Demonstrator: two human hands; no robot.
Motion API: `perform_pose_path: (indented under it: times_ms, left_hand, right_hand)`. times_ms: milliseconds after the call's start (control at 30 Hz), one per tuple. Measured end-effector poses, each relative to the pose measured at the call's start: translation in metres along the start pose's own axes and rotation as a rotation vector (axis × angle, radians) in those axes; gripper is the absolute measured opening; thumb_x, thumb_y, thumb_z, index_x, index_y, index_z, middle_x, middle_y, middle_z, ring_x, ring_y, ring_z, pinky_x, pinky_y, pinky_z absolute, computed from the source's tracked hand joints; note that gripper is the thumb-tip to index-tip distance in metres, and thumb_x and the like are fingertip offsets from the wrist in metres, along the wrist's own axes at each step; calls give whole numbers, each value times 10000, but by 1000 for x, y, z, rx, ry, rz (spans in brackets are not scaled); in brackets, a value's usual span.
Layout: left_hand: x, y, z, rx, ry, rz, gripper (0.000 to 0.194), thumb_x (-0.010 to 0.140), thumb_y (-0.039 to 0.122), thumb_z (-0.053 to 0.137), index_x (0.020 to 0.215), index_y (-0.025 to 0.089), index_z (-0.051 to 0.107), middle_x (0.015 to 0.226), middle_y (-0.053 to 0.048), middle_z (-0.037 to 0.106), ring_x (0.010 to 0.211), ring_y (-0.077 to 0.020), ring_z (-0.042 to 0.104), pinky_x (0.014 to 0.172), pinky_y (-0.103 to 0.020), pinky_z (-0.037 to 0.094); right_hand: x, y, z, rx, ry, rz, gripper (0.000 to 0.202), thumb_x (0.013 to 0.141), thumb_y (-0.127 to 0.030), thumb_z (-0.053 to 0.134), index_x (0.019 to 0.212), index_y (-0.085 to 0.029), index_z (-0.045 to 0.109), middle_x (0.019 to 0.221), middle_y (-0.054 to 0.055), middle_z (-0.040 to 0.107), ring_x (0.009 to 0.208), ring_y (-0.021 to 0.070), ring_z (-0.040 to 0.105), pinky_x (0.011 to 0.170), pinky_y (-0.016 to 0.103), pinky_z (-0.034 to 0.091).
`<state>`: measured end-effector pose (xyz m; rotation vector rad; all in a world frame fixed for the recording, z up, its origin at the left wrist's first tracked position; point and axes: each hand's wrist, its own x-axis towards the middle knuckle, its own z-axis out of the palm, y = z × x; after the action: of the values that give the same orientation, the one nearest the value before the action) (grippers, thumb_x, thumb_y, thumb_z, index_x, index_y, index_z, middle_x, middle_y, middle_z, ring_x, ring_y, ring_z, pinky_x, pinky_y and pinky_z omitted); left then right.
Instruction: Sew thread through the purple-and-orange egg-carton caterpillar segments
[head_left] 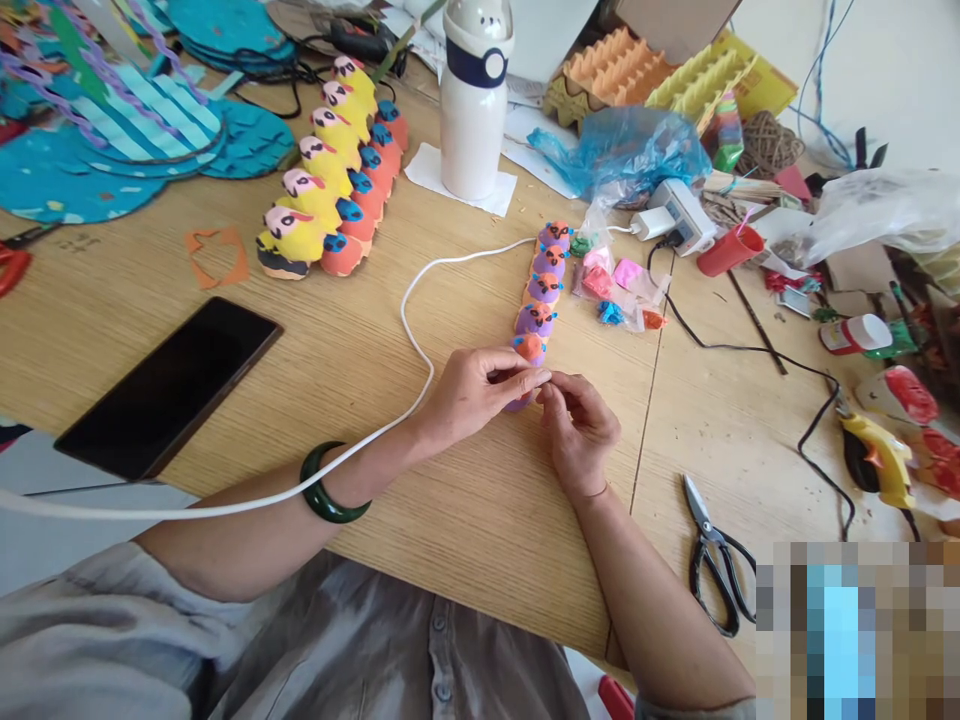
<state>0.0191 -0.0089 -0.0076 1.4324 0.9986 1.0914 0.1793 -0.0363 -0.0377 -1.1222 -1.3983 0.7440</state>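
Observation:
A narrow row of purple and orange clay heads [539, 320] with blue ears and dark eyes lies on the wooden table. Over its near end, my left hand [480, 392] has thumb and fingers pinched together. My right hand [579, 425] meets it fingertip to fingertip, also pinched; whatever lies between the fingers is too small to make out. The hands partly cover the nearest purple piece. Just right of the row lie small bags of pink, blue, green and orange clay [615, 285].
Back left stand a yellow and orange figure row [330, 165] and a white bottle [472, 110]. A phone [169, 385] lies left, black-handled scissors [716, 560] right. A white cable [405, 300] crosses my left forearm. A glue gun [877, 460] and clutter line the right side.

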Motion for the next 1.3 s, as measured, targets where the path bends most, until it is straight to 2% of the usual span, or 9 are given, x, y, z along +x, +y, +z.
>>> perform_pose_path:
  times_ms: [133,267,400,500,633,800,967,1167,1300]
  left_hand:
    - [0,5,-1,91,25,41,373,966,422,645,747,138,749,663,-9,663,624,-102,592,569,-201,458]
    - [1,6,-2,132,49,104,381,986,410,620,753,141,756,662,-8,679,618,-97,578,607,-213,457]
    - [1,2,-2,154,53,126,327,970,376,645,763,145,750,758,-30,724,683,-115,608,637,-228,462]
    - [2,0,-1,145,68,137,215,944,325,681,870,149,780,839,-45,751,722,-124,617,649,-232,465]
    - [2,0,0,159,48,168,162,937,247,678,975,155,806,853,-42,744,674,-103,568,614,-225,437]
    - [1,1,0,193,19,190,190,897,204,717,1063,174,804,819,-19,699,640,-94,529,585,-213,430]
    - [-1,4,1,229,-5,237,106,901,199,732,978,177,803,806,-13,706,640,-94,542,614,-215,452]
    - [-2,4,1,232,51,285,68,909,172,727,923,168,793,829,-21,744,660,-96,585,625,-220,455]
    - [-2,3,1,243,62,306,86,899,151,729,947,161,800,815,-17,730,654,-90,573,616,-213,449]
  right_hand:
    - [3,-4,1,66,62,117,216,952,-425,669,872,-228,708,708,-22,659,524,93,518,512,262,447]
    - [7,-7,1,134,100,189,370,977,-461,627,706,-209,631,585,-45,569,470,77,469,485,245,408]
    - [8,-5,1,195,100,226,300,936,-476,685,791,-217,649,659,-39,609,491,79,488,481,241,406]
    - [6,-3,0,186,85,262,376,957,-484,655,704,-210,610,579,-50,550,453,74,445,442,233,354]
    - [5,-2,-1,216,78,254,292,930,-477,696,803,-217,658,606,-53,569,468,78,466,441,228,359]
    - [6,-6,-1,179,40,243,394,940,-502,672,683,-208,618,551,-54,531,453,76,432,451,236,354]
    - [6,-7,-1,151,5,222,437,933,-528,669,643,-211,590,546,-47,528,488,88,439,488,245,380]
    - [6,-4,-3,184,-69,237,442,972,-557,591,694,-216,644,590,-30,577,501,97,494,500,251,429]
    - [7,-5,0,218,-30,250,366,912,-523,699,723,-213,657,601,-41,586,483,83,484,462,231,406]
